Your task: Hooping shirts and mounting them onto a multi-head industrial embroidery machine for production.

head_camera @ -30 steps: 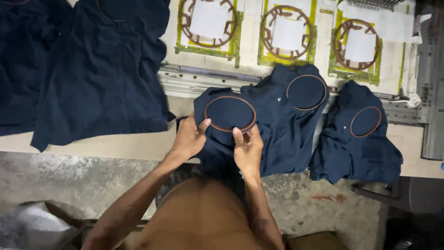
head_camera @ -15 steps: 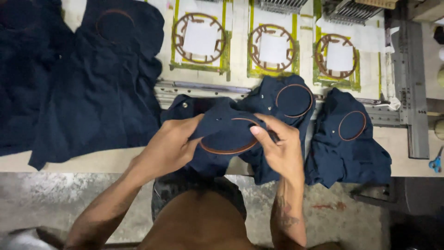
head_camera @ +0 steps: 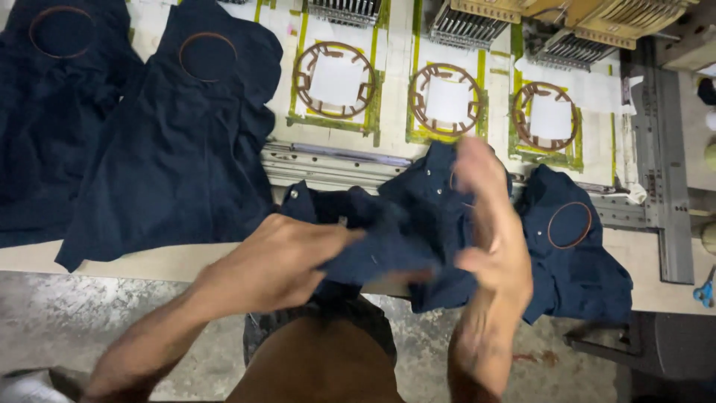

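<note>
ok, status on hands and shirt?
Left hand gripping navy shirt. Right hand against it, fingers open, blurred. Hooped shirt beside, apart.
</note>
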